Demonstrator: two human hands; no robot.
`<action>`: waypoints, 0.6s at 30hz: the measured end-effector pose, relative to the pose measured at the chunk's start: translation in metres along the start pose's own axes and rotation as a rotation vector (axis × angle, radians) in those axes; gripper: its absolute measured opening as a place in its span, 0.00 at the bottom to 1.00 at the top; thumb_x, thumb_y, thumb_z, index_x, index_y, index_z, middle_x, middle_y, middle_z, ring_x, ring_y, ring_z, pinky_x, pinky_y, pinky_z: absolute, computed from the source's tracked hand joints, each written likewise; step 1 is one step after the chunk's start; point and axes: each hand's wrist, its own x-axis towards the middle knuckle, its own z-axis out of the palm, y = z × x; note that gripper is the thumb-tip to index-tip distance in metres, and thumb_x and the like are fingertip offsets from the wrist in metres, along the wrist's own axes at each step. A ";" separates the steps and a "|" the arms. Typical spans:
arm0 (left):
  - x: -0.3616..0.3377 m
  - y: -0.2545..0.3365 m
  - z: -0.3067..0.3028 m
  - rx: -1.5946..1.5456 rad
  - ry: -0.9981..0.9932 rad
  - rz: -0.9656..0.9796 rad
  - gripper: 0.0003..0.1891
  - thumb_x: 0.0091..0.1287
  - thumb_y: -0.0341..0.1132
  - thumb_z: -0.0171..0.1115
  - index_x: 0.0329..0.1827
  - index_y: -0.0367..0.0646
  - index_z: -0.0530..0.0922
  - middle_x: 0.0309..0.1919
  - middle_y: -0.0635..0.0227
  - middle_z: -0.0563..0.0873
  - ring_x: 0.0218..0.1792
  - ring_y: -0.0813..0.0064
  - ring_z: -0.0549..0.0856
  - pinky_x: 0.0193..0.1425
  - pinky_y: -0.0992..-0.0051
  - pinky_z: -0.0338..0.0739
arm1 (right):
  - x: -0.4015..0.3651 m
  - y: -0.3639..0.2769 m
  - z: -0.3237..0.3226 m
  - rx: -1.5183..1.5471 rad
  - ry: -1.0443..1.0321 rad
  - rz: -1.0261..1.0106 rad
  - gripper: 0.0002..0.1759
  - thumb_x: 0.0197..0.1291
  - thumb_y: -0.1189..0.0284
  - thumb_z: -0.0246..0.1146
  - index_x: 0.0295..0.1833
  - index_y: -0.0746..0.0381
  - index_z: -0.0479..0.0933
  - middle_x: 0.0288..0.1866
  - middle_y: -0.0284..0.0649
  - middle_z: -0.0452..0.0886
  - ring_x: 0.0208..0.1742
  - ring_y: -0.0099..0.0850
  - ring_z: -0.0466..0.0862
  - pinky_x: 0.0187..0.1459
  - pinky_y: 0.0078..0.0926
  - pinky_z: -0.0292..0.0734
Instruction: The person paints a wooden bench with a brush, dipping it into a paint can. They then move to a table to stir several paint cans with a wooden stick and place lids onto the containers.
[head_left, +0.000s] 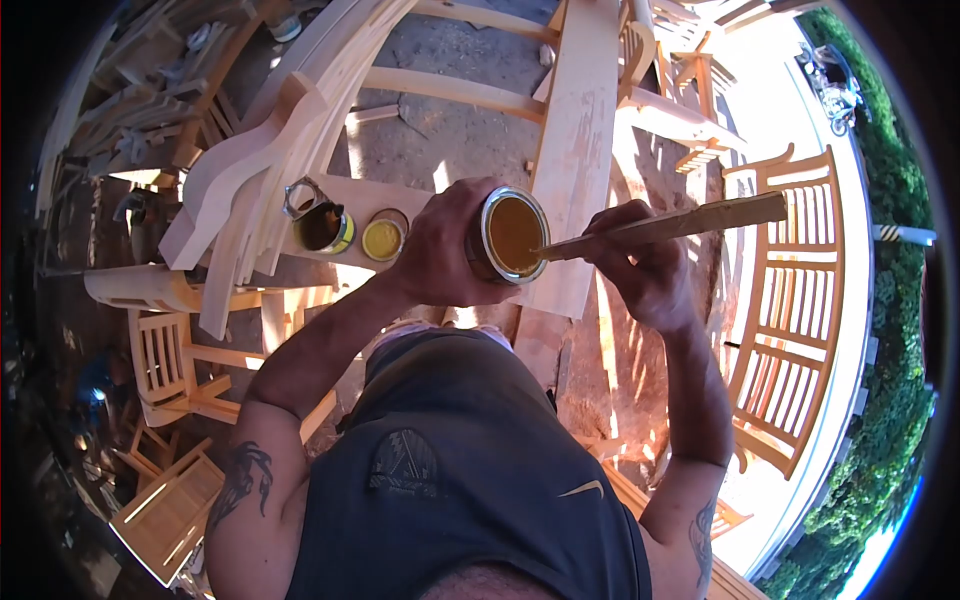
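Observation:
My left hand (450, 250) is wrapped around an open metal tin (512, 237) filled with amber-brown liquid, holding it up in front of my chest. My right hand (640, 262) grips a flat wooden stick (690, 222) whose tip dips into the tin's liquid; the stick runs out to the right. Just left of the held tin, a second open tin (322, 226) with dark contents and a round yellow lid (382, 239) rest on a pale wooden rail (390, 200).
Unfinished pale wooden furniture surrounds me: a curved frame (270, 150) at upper left, a wide plank (578, 140) behind the tin, slatted chairs (165, 365) at lower left and a slatted bench back (800, 300) at right. Green bushes (890, 400) line the far right.

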 end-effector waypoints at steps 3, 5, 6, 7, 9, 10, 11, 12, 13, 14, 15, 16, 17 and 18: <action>0.001 0.002 0.004 0.057 0.056 -0.007 0.56 0.43 0.42 0.92 0.76 0.39 0.67 0.63 0.50 0.81 0.63 0.46 0.85 0.66 0.51 0.80 | -0.004 0.001 0.007 0.149 0.044 0.123 0.02 0.71 0.82 0.69 0.44 0.70 0.85 0.44 0.40 0.86 0.42 0.28 0.89 0.43 0.26 0.85; 0.001 0.001 0.006 0.110 0.089 -0.004 0.56 0.43 0.42 0.92 0.76 0.39 0.68 0.63 0.50 0.81 0.63 0.46 0.85 0.66 0.51 0.81 | -0.004 -0.002 0.012 0.271 0.095 0.249 0.02 0.72 0.82 0.68 0.45 0.71 0.84 0.43 0.40 0.86 0.42 0.29 0.90 0.44 0.26 0.86; -0.001 0.000 0.007 0.119 0.097 -0.005 0.56 0.43 0.43 0.92 0.76 0.39 0.68 0.63 0.49 0.82 0.63 0.46 0.85 0.67 0.50 0.80 | -0.003 -0.007 0.015 0.323 0.131 0.315 0.03 0.72 0.81 0.68 0.45 0.71 0.84 0.43 0.40 0.86 0.43 0.29 0.90 0.45 0.26 0.86; -0.002 -0.002 0.009 0.129 0.106 -0.006 0.56 0.43 0.45 0.91 0.76 0.38 0.68 0.63 0.48 0.82 0.63 0.45 0.85 0.67 0.49 0.80 | -0.002 -0.011 0.018 0.375 0.166 0.380 0.03 0.73 0.81 0.68 0.45 0.72 0.83 0.43 0.40 0.86 0.43 0.29 0.90 0.45 0.27 0.87; -0.003 -0.004 0.007 0.131 0.114 -0.015 0.56 0.43 0.46 0.91 0.76 0.37 0.68 0.63 0.47 0.82 0.63 0.44 0.85 0.68 0.48 0.79 | -0.001 -0.013 0.017 0.496 0.218 0.381 0.03 0.73 0.82 0.67 0.48 0.72 0.83 0.44 0.41 0.87 0.45 0.30 0.90 0.48 0.27 0.88; -0.003 -0.004 0.006 0.122 0.113 -0.026 0.56 0.43 0.45 0.91 0.76 0.37 0.68 0.63 0.47 0.82 0.62 0.44 0.85 0.67 0.48 0.80 | 0.000 -0.014 0.017 0.557 0.242 0.381 0.04 0.74 0.82 0.67 0.49 0.72 0.82 0.45 0.42 0.87 0.46 0.30 0.91 0.49 0.27 0.88; -0.004 -0.003 0.004 0.114 0.112 -0.038 0.56 0.43 0.45 0.91 0.76 0.37 0.68 0.63 0.47 0.82 0.62 0.44 0.86 0.67 0.48 0.80 | -0.001 -0.013 0.019 0.530 0.244 0.314 0.04 0.73 0.82 0.67 0.50 0.72 0.82 0.46 0.43 0.88 0.47 0.30 0.91 0.50 0.27 0.88; -0.005 -0.003 0.002 0.102 0.111 -0.046 0.57 0.44 0.45 0.92 0.76 0.37 0.67 0.63 0.48 0.82 0.62 0.46 0.86 0.67 0.50 0.81 | -0.003 -0.011 0.022 0.504 0.247 0.246 0.05 0.73 0.83 0.67 0.51 0.71 0.82 0.47 0.43 0.88 0.48 0.30 0.91 0.51 0.27 0.88; -0.006 -0.003 0.001 0.088 0.110 -0.052 0.57 0.44 0.44 0.92 0.77 0.37 0.67 0.63 0.49 0.82 0.63 0.47 0.86 0.68 0.52 0.81 | -0.006 -0.008 0.025 0.476 0.253 0.179 0.06 0.73 0.83 0.67 0.53 0.71 0.82 0.48 0.44 0.89 0.49 0.30 0.91 0.52 0.27 0.87; -0.007 -0.003 0.001 0.074 0.108 -0.059 0.57 0.44 0.43 0.92 0.77 0.38 0.67 0.63 0.50 0.82 0.63 0.49 0.86 0.68 0.53 0.82 | -0.010 -0.004 0.028 0.313 0.227 0.041 0.08 0.72 0.84 0.69 0.54 0.68 0.82 0.50 0.44 0.90 0.51 0.30 0.90 0.56 0.28 0.86; -0.007 -0.004 -0.001 0.048 0.105 -0.069 0.57 0.44 0.44 0.92 0.77 0.37 0.67 0.63 0.50 0.82 0.64 0.50 0.86 0.68 0.54 0.82 | -0.009 -0.003 0.034 0.189 0.220 -0.061 0.09 0.68 0.85 0.72 0.51 0.66 0.84 0.49 0.44 0.91 0.49 0.32 0.92 0.53 0.29 0.88; -0.008 -0.004 -0.002 0.023 0.104 -0.081 0.58 0.44 0.44 0.92 0.77 0.37 0.67 0.64 0.50 0.82 0.64 0.51 0.86 0.69 0.55 0.82 | -0.009 -0.009 0.032 0.008 0.132 -0.140 0.10 0.65 0.86 0.73 0.50 0.65 0.84 0.49 0.45 0.91 0.48 0.35 0.93 0.50 0.30 0.89; -0.009 -0.005 -0.004 -0.001 0.103 -0.093 0.58 0.44 0.44 0.93 0.78 0.36 0.66 0.64 0.51 0.82 0.64 0.51 0.86 0.69 0.55 0.83 | -0.009 -0.016 0.030 -0.172 0.042 -0.218 0.11 0.63 0.86 0.74 0.49 0.65 0.84 0.48 0.46 0.91 0.47 0.37 0.94 0.48 0.31 0.90; -0.009 -0.005 -0.006 -0.002 0.101 -0.095 0.58 0.44 0.44 0.93 0.78 0.36 0.66 0.64 0.51 0.82 0.65 0.52 0.86 0.69 0.56 0.83 | -0.011 -0.015 0.034 -0.171 0.007 -0.270 0.14 0.59 0.86 0.75 0.49 0.65 0.83 0.47 0.49 0.92 0.47 0.42 0.95 0.44 0.32 0.92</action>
